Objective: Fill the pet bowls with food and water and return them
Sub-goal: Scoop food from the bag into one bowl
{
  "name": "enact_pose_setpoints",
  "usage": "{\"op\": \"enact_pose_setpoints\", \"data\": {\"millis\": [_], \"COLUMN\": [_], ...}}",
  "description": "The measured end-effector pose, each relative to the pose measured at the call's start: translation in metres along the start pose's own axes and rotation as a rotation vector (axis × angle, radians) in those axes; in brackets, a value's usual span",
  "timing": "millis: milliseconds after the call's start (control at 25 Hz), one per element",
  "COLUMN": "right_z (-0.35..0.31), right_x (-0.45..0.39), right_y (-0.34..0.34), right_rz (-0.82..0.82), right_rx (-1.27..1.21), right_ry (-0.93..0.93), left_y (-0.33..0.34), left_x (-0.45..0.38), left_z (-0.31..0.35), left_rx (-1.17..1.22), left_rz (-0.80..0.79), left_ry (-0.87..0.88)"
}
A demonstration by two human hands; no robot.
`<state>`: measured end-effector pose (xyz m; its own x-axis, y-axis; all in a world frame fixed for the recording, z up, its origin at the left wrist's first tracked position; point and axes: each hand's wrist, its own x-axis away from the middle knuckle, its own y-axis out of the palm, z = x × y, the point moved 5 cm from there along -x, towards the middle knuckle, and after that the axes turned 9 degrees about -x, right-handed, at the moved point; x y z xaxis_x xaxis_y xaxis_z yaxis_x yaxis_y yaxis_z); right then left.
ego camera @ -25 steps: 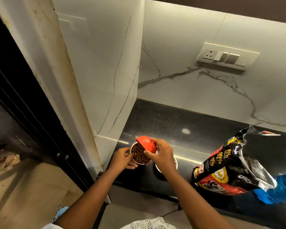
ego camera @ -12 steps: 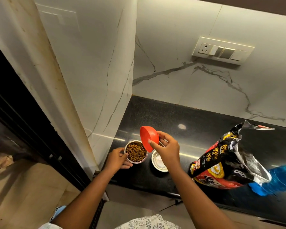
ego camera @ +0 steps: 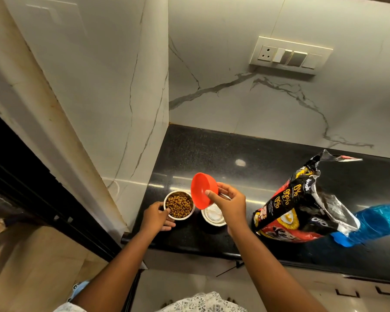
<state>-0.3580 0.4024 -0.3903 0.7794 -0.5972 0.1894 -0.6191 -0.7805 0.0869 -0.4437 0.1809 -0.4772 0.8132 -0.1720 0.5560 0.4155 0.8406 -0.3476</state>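
A small steel bowl [ego camera: 179, 206] full of brown kibble stands near the front left corner of the black counter [ego camera: 212, 152]. My left hand [ego camera: 156, 218] grips its near left rim. A second steel bowl [ego camera: 212, 217], with no food in it, stands just right of it, partly hidden by my right hand [ego camera: 231, 204]. That hand holds a red plastic scoop cup [ego camera: 203, 193] tilted on its side above the gap between the bowls, its mouth facing left and nothing inside.
An opened black and red pet food bag [ego camera: 302, 206] lies on the counter to the right. A blue water bottle [ego camera: 374, 224] lies behind it at the right edge. Marble walls close the counter's left and back, with a switch plate [ego camera: 289, 55] above.
The red scoop was upside down over the kibble bowl; my right hand has lifted it up and to the right, turning it on its side. My left hand has stayed on the bowl.
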Motion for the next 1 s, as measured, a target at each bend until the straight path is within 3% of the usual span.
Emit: {"op": "enact_pose_setpoints", "data": {"millis": [80,200,280,400,640,800,1000], "right_z": [0.004,0.008,0.004,-0.021,-0.125,-0.182,-0.221], "right_x": [0.001,0.002,0.004,0.013,0.053,0.079,0.089], "right_y": [-0.002,-0.009,-0.019,-0.041,-0.088,-0.137,-0.222], "right_rz": [0.023,0.073,0.106,0.177,0.211,0.247,0.320], "right_rx": [-0.025,-0.075,-0.111,-0.143,-0.084,0.021,0.051], "right_ry": [0.008,0.031,0.049,-0.002,-0.308,-0.448,-0.527], "left_y": [-0.008,-0.017,-0.008,0.024,0.078,0.125,0.177], "left_x": [0.006,0.024,0.038,0.055,0.113,0.145,0.187], "left_z": [0.005,0.032,0.063,0.108,0.189,0.227,0.248], "left_rx": [-0.244,-0.635,-0.595,-0.423,-0.286,-0.257,-0.103], "left_rz": [0.087,0.340,0.363,0.225,0.225,0.105,0.011], "left_ry": [0.034,0.199,0.350,0.540,0.787,0.870,0.830]}}
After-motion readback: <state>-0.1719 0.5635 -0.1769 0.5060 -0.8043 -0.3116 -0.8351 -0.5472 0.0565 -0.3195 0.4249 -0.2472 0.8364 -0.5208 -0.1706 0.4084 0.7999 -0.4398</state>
